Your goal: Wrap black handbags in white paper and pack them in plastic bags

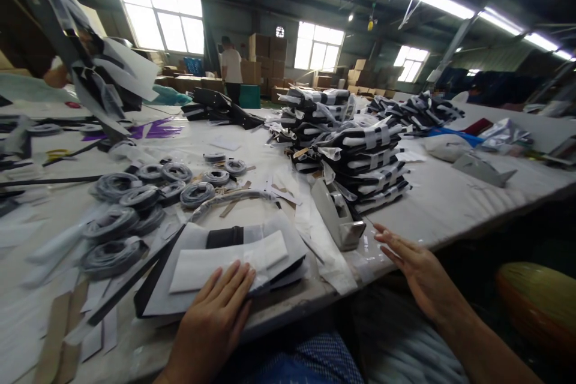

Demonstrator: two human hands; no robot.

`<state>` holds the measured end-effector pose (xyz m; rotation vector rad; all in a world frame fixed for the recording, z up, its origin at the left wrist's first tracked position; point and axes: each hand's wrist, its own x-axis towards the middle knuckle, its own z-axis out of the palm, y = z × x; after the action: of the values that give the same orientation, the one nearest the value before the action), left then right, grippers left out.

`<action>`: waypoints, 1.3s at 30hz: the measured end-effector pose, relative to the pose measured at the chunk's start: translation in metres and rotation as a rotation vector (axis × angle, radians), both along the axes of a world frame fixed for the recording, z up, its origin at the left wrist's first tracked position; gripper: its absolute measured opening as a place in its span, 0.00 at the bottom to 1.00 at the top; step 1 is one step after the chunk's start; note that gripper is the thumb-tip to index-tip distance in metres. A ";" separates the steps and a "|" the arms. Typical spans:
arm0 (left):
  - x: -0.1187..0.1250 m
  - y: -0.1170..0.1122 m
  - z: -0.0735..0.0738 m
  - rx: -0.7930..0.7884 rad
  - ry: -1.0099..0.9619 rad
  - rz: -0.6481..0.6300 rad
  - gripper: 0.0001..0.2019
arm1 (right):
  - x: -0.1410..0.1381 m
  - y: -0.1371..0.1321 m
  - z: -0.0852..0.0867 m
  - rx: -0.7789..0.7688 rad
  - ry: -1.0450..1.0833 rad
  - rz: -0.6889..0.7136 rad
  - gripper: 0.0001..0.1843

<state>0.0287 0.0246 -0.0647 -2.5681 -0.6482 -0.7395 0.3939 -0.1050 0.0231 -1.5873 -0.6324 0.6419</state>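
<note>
A black handbag (144, 297) lies flat at the table's front edge, covered with white sheeting, its wrapped handle (234, 195) arching away from me. Across it rests a white foam strip (198, 267). My left hand (218, 312) presses on that strip with flat, stretched fingers. To the right of the bag stands a grey tape dispenser (335, 216). My right hand (418, 273) hovers just right of the dispenser, at the table edge, fingers extended and apart. No held thing shows in it. Small shiny bits, seemingly tape, lie on the table between the two.
Coiled, wrapped straps (112, 222) crowd the left side, with brown card strips (58, 336) nearer me. A stack of wrapped black pieces (369, 162) rises behind the dispenser. A person (231, 69) stands far back near cardboard boxes (267, 60). A rounded yellow-orange object (540, 306) is below right.
</note>
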 end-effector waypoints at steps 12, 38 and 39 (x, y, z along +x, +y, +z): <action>0.000 0.000 0.002 -0.019 -0.012 -0.007 0.21 | 0.003 -0.017 -0.039 -0.149 0.083 -0.084 0.27; 0.000 0.000 0.001 -0.061 -0.074 -0.035 0.21 | 0.063 -0.033 0.002 -0.153 -1.492 0.390 0.14; 0.000 0.000 0.000 -0.073 -0.080 -0.040 0.21 | 0.058 -0.030 0.015 -0.113 -1.564 0.462 0.14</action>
<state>0.0290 0.0244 -0.0643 -2.6357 -0.6616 -0.8512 0.4516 -0.1355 0.0376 -1.8519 -2.1497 -0.4346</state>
